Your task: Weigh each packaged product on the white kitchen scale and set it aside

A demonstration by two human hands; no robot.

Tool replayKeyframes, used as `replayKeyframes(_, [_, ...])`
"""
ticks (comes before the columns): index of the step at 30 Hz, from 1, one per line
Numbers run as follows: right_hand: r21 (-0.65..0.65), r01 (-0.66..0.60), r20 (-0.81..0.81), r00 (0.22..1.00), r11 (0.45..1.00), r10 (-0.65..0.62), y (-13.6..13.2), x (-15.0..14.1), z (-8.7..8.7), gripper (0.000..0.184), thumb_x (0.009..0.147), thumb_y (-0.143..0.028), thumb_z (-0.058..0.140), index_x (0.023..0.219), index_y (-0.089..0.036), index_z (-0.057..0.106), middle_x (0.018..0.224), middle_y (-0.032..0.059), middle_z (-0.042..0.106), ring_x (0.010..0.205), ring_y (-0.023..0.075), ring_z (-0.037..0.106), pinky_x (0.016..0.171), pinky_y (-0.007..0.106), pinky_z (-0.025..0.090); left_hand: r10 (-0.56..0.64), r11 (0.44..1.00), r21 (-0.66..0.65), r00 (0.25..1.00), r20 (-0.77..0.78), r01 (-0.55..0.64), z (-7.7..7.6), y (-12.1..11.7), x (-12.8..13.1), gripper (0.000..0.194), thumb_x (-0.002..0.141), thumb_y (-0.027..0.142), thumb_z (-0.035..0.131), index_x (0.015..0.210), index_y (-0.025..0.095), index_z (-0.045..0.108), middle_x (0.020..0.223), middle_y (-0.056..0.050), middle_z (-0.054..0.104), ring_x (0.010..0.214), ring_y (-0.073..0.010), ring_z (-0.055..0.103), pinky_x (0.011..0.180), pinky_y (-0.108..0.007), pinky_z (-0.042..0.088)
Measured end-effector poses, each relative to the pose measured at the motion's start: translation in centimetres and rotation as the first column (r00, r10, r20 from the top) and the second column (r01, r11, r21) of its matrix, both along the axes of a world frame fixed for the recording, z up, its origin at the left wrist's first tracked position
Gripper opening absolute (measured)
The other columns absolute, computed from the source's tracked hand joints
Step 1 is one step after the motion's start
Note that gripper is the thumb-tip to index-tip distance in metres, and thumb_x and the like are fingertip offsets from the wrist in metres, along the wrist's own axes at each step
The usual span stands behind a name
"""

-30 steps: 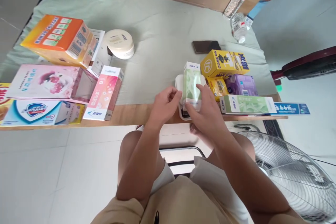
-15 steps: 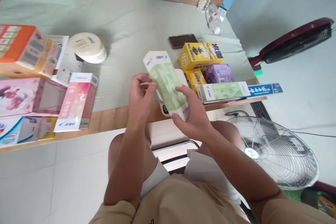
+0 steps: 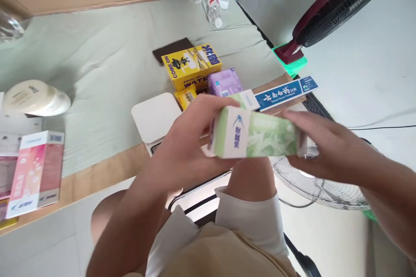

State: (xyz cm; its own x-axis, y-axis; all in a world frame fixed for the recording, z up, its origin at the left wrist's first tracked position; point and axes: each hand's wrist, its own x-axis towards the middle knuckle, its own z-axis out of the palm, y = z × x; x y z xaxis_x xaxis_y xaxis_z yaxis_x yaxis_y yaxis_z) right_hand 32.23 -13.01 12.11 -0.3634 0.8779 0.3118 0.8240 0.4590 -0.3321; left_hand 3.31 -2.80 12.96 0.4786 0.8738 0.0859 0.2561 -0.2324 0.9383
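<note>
A green and white carton point(image 3: 269, 136) is held level in front of me, just past the table's front edge. My left hand point(image 3: 188, 143) is closed round its left end, and my right hand point(image 3: 328, 149) grips the right end. Left of it, partly behind my left hand, lies a white kitchen scale point(image 3: 156, 114) with nothing on its plate. Beyond the carton sit a yellow box point(image 3: 191, 67), a small yellow packet point(image 3: 186, 97) and a purple pack point(image 3: 225, 82). A second green carton point(image 3: 248, 98) lies mostly hidden behind the held one, beside a blue toothpaste box point(image 3: 286, 95).
A dark phone-like slab point(image 3: 170, 49) lies behind the yellow box. At left are a pink carton point(image 3: 35, 173) and a cream tub point(image 3: 37, 97). Water bottles point(image 3: 212, 7) are at the back. A maroon fan point(image 3: 338, 8) and a floor fan point(image 3: 328, 186) stand at right.
The green carton has turned from upright-slanting to nearly level and moved right, off the scale. My left hand has gone from beside it to gripping its end. The view has swung right.
</note>
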Motion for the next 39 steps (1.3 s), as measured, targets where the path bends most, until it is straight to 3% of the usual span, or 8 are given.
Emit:
replayKeyframes(4, [-0.121,0.249,0.015,0.968,0.961,-0.249,2.3,7.8,1.6,0.070,0.079,-0.049,0.076,0.147,-0.048,0.063,0.125,0.0011,0.080,0.079,0.0190,0.074,0.065,0.040,0.061,-0.222,0.965,0.111,0.966,-0.129,0.237,0.3,4.1,6.4,0.058,0.067,0.029,0.094,0.120,0.031,0.068,0.123,-0.003,0.072,0.122,-0.0300,0.071,0.100,-0.040,0.063])
replayKeyframes(10, [-0.272,0.349,0.096,0.937,0.896,-0.336,6.5,15.5,1.8,0.072,0.074,-0.082,0.065,0.135,-0.046,0.070,0.090,-0.0114,0.078,0.057,0.0022,0.059,0.055,0.033,0.045,-0.170,0.948,0.138,0.821,-0.545,0.288,-2.1,6.0,11.3,0.063,0.073,0.041,0.090,0.127,0.023,0.063,0.137,-0.012,0.067,0.136,-0.0433,0.060,0.114,-0.053,0.051])
replayKeyframes(15, [-0.373,0.455,0.111,0.887,0.808,-0.449,9.2,16.5,-0.1,0.052,0.085,-0.067,0.063,0.127,-0.039,0.075,0.125,-0.0142,0.078,0.103,0.0107,0.078,0.080,0.032,0.059,-0.050,0.934,0.187,0.632,-0.774,0.303,-2.7,4.7,13.8,0.057,0.081,0.045,0.083,0.126,0.020,0.061,0.128,-0.013,0.069,0.124,-0.0384,0.067,0.104,-0.045,0.056])
replayKeyframes(18, [-0.421,0.340,-0.011,0.925,0.841,-0.379,10.2,16.6,-1.2,0.048,0.071,-0.048,0.092,0.118,-0.045,0.080,0.120,-0.0063,0.080,0.114,0.0209,0.076,0.099,0.050,0.063,-0.005,0.920,0.210,0.545,-0.839,0.332,-2.7,4.2,15.0,0.053,0.085,0.048,0.079,0.126,0.020,0.060,0.126,-0.012,0.068,0.123,-0.0364,0.068,0.099,-0.042,0.057])
replayKeyframes(20, [-0.437,0.242,-0.040,0.957,0.866,-0.287,10.5,17.1,-2.0,0.062,0.063,-0.056,0.095,0.122,-0.048,0.078,0.126,-0.0043,0.077,0.116,0.0251,0.073,0.094,0.053,0.062,-0.005,0.912,0.208,0.515,-0.857,0.355,-2.9,4.1,15.6,0.054,0.085,0.050,0.079,0.125,0.020,0.060,0.125,-0.012,0.069,0.122,-0.0369,0.068,0.096,-0.043,0.058])
replayKeyframes(25, [-0.318,0.181,-0.192,0.949,0.931,-0.250,9.8,19.3,-4.6,0.090,0.055,-0.080,0.085,0.138,-0.053,0.066,0.154,-0.0045,0.058,0.147,0.0293,0.053,0.100,0.052,0.055,-0.021,0.904,0.207,0.522,-0.853,0.375,-3.3,4.2,16.1,0.047,0.085,0.039,0.078,0.125,0.020,0.060,0.124,-0.012,0.069,0.120,-0.0365,0.069,0.095,-0.043,0.059])
replayKeyframes(30, [-0.434,0.193,-0.416,0.823,0.880,-0.386,8.5,20.1,-7.7,0.092,0.059,-0.070,0.090,0.144,-0.051,0.060,0.125,-0.0005,0.069,0.108,0.0201,0.068,0.086,0.050,0.053,-0.058,0.911,0.202,0.596,-0.801,0.360,-3.6,4.6,16.1,0.045,0.083,0.042,0.082,0.119,0.022,0.062,0.119,-0.009,0.072,0.121,-0.0365,0.069,0.097,-0.043,0.058])
replayKeyframes(39, [-0.320,0.184,-0.563,0.752,0.929,-0.343,8.1,17.9,-8.9,0.092,0.059,-0.069,0.091,0.142,-0.045,0.060,0.130,-0.0025,0.070,0.119,0.0226,0.068,0.079,0.048,0.043,0.005,0.961,0.203,0.726,-0.687,0.186,-4.5,4.5,16.1,0.068,0.081,0.030,0.083,0.142,0.023,0.053,0.117,-0.009,0.074,0.117,-0.0347,0.073,0.100,-0.044,0.059])
